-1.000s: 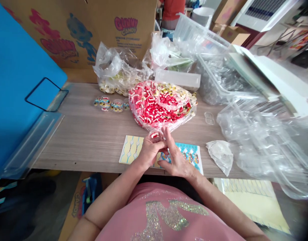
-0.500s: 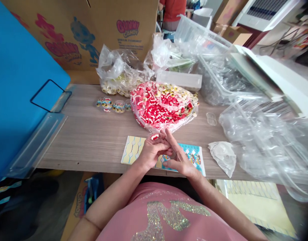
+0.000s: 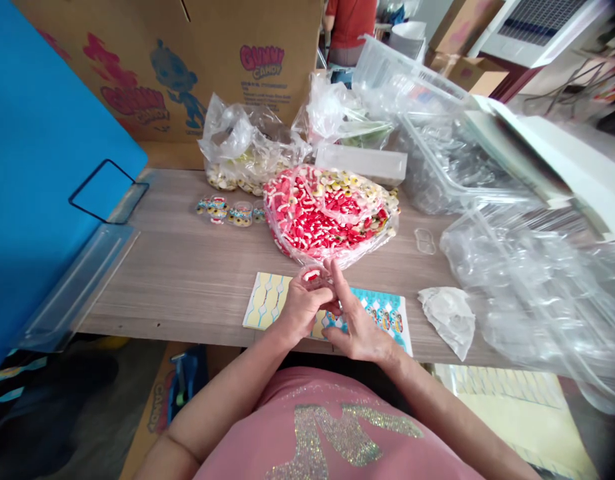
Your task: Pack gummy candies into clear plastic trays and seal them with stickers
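Observation:
My left hand (image 3: 303, 308) is closed on a small clear plastic case (image 3: 323, 280) with a red-and-white teeth-shaped gummy (image 3: 311, 275) showing in it. Against the case and the left fingers, my right hand (image 3: 356, 327) has its index finger stretched out and its thumb apart; its other fingertips are partly hidden. Both hands are above the sticker sheet (image 3: 268, 300), printed in yellow and blue. Just beyond them lies an open plastic bag of red-and-white and eyeball-like gummies (image 3: 317, 213).
Several filled cases (image 3: 240, 213) lie left of the gummies. To the right are an empty clear case (image 3: 424, 241), crumpled white paper (image 3: 447, 317) and clear plastic packs (image 3: 527, 287). Behind stand a plastic bin (image 3: 452, 180) and a cardboard box (image 3: 227, 40). A co-worker's red shirt (image 3: 351, 27) shows farther back.
The whole view has shifted slightly. My right fingers have moved a little against the case, while my left hand keeps its grip on it.

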Demonstrator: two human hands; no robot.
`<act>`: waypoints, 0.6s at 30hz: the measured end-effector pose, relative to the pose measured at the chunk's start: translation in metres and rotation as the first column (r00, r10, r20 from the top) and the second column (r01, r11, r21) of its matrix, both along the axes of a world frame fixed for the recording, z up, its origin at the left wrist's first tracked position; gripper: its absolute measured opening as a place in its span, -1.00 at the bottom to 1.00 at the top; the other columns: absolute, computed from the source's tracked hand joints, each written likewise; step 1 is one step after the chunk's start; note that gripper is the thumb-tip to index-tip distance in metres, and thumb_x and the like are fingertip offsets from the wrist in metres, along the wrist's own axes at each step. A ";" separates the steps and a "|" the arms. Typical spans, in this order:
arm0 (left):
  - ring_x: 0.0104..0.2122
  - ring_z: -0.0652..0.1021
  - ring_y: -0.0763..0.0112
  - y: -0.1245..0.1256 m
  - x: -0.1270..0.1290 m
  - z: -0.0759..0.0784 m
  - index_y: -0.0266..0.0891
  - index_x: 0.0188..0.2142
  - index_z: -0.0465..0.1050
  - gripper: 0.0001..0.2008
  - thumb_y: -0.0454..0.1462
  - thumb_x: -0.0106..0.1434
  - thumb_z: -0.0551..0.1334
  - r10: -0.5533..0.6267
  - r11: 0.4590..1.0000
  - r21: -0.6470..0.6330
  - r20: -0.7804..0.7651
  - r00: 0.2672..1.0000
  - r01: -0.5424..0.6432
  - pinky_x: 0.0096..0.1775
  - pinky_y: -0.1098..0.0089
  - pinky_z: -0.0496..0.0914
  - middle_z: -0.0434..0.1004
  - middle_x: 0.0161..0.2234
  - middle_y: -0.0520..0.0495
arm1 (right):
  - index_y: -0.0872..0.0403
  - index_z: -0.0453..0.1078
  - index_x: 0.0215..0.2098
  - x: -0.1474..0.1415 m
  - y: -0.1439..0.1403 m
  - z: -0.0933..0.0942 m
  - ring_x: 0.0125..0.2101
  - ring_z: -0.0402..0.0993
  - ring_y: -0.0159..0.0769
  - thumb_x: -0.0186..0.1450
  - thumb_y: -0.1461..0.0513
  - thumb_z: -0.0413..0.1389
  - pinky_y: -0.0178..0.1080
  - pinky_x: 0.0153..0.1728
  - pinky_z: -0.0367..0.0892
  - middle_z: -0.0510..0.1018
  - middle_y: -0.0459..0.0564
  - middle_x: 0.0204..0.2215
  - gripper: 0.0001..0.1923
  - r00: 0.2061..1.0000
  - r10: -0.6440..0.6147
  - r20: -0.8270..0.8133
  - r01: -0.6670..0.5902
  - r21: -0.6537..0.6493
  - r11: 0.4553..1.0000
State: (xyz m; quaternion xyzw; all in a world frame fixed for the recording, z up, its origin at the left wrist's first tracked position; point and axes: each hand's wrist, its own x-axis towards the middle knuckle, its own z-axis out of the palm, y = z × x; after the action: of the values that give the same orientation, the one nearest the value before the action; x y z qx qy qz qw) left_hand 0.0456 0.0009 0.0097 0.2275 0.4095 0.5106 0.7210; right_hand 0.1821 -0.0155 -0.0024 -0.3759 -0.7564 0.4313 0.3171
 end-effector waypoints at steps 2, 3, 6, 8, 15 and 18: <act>-0.67 0.45 0.50 0.001 -0.001 0.001 -0.21 -0.27 0.34 -0.62 -0.44 -0.15 0.29 0.011 1.000 0.000 -0.008 1.000 -0.011 -0.58 0.45 0.41 0.49 -0.58 0.15 | -0.09 -0.63 0.45 0.000 0.000 -0.002 0.38 -0.04 0.11 0.00 0.41 0.07 0.21 0.34 0.00 0.00 0.02 0.43 0.26 0.999 0.001 0.053 -0.005 0.062 0.998; -0.67 0.45 0.50 0.001 -0.001 0.001 -0.21 -0.28 0.35 -0.62 -0.44 -0.15 0.31 -0.001 1.000 -0.001 -0.009 1.000 0.001 -0.57 0.45 0.42 0.50 -0.57 0.14 | -0.09 -0.62 0.45 0.001 0.000 -0.002 0.38 -0.04 0.11 0.00 0.41 0.07 0.21 0.33 0.01 0.00 0.02 0.43 0.26 0.998 0.002 0.062 -0.006 0.065 0.998; -0.63 0.50 0.47 0.002 -0.003 0.001 -0.25 -0.28 0.40 -0.63 -0.40 -0.12 0.40 -0.062 0.998 0.008 0.019 0.998 0.062 -0.51 0.42 0.45 0.52 -0.55 0.09 | -0.14 -0.55 0.47 0.003 0.001 -0.003 0.39 -0.07 0.08 0.04 0.38 0.08 0.19 0.34 0.03 -0.06 -0.04 0.44 0.21 1.000 -0.002 -0.004 0.002 -0.011 1.000; -0.59 0.54 0.43 0.003 -0.004 0.000 -0.25 -0.25 0.42 -0.61 -0.38 -0.11 0.44 -0.082 0.997 0.018 0.047 0.996 0.081 -0.45 0.38 0.48 0.53 -0.53 0.06 | -0.19 -0.50 0.47 0.006 0.002 -0.002 0.41 -0.14 0.04 0.06 0.36 0.09 0.17 0.35 0.00 -0.12 -0.11 0.46 0.18 0.996 -0.006 -0.084 0.000 -0.072 0.997; -0.53 0.56 0.41 0.003 -0.002 -0.002 -0.25 -0.22 0.42 -0.62 -0.40 -0.06 0.44 -0.087 0.996 0.031 0.057 0.995 0.085 -0.42 0.38 0.50 0.54 -0.51 0.05 | -0.28 -0.36 0.46 0.010 0.004 -0.001 0.43 -0.21 -0.01 0.02 0.37 0.11 0.15 0.38 -0.15 -0.14 -0.20 0.46 0.18 0.980 -0.014 -0.201 -0.020 -0.164 0.986; -0.53 0.57 0.41 0.003 -0.001 -0.004 -0.26 -0.22 0.43 -0.62 -0.40 -0.05 0.44 -0.087 0.996 0.023 0.063 0.994 0.085 -0.43 0.38 0.50 0.55 -0.51 0.04 | -0.31 -0.31 0.46 0.011 0.004 -0.007 0.42 -0.16 -0.01 -0.01 0.38 0.11 0.16 0.37 -0.12 -0.09 -0.21 0.45 0.18 0.965 -0.032 -0.261 -0.026 -0.217 0.976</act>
State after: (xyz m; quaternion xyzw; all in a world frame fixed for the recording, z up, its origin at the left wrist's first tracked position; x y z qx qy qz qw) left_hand 0.0444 0.0042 0.0062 0.2357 0.3708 0.4903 0.7527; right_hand 0.1926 -0.0120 -0.0094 -0.3490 -0.6550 0.5574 0.3721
